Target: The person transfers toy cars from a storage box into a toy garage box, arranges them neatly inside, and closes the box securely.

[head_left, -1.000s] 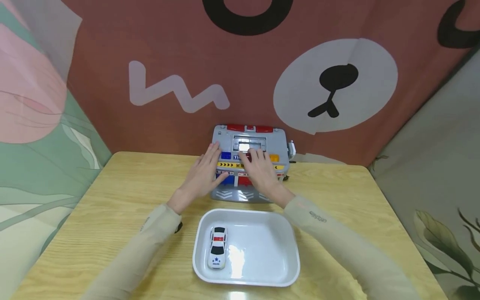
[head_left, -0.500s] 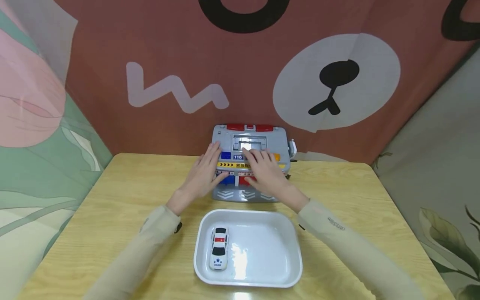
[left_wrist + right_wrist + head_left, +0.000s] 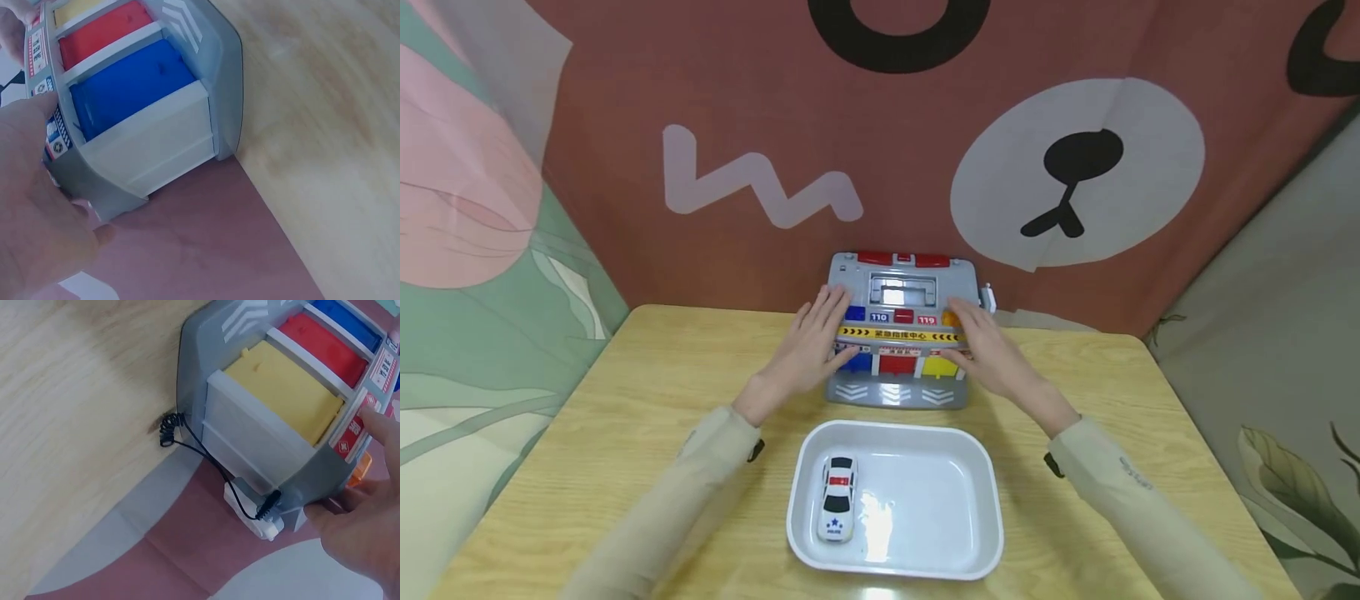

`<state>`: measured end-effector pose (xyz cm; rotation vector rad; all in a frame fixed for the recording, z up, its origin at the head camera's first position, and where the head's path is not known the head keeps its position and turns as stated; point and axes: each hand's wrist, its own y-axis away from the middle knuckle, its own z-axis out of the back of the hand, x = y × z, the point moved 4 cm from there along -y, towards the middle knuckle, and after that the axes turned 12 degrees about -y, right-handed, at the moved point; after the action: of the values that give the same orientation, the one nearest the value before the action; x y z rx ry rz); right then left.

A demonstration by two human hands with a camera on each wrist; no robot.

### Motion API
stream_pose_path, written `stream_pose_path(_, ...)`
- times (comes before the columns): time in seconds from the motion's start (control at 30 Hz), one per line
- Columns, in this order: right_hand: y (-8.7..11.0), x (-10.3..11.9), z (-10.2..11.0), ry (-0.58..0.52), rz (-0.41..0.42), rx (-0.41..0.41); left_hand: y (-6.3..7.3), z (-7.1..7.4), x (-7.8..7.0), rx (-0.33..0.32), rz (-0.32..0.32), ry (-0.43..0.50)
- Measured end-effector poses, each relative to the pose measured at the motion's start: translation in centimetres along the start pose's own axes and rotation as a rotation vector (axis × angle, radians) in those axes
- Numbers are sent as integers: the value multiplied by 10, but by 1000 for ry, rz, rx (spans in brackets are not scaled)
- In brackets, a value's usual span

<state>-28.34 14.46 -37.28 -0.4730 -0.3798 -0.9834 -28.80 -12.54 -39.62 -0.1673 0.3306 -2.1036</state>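
A grey toy garage [image 3: 904, 336] stands on the table with blue, red and yellow doors facing front. My left hand [image 3: 806, 342] rests on its left end, fingers straight along the roof edge. The thumb touches the front strip above the blue door [image 3: 134, 87]. At the opposite end, my right hand [image 3: 997, 350] lies with fingers over the roof corner near the orange button [image 3: 360, 469]. Its thumb touches the strip above the yellow door [image 3: 284, 390]. The roof carries blue and red buttons and a yellow sign band. Some fingertips are hidden behind the roof in both wrist views.
A white tray [image 3: 917, 569] stands in front of the garage, with a white toy police car [image 3: 837, 500] at its left side. A white handset [image 3: 253, 511] on a coiled black cord [image 3: 167, 429] hangs at the garage's right end. A printed cloth [image 3: 760, 92] hangs behind the table.
My right hand has moved right, from the middle of the roof to the garage's right end, uncovering the red button and the yellow door. My left hand stays in place.
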Motion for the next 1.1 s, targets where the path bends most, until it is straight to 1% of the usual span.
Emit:
stream_pose_path(0.17,2,0,2,-2,3,4,-4,6,0,7,-61,-15)
stream_pose_path(0.23,3,0,2,0,2,4,-5,6,0,19,-69,-24)
stream_pose_path(0.33,4,0,2,-5,4,-2,-6,8,-2,30,-66,-34)
stream_pose_path(0.5,4,-1,2,-4,2,-14,-8,12,-5,30,-71,-49)
stream_pose_path(0.7,4,0,0,8,-5,-12,-8,12,-5,47,-68,-79)
stream_pose_path(0.93,5,0,-2,13,-15,-22,-8,15,-5,58,-66,-58)
stream_pose_path(1.1,5,1,-3,16,-13,-23,-7,18,-4,79,-45,-56)
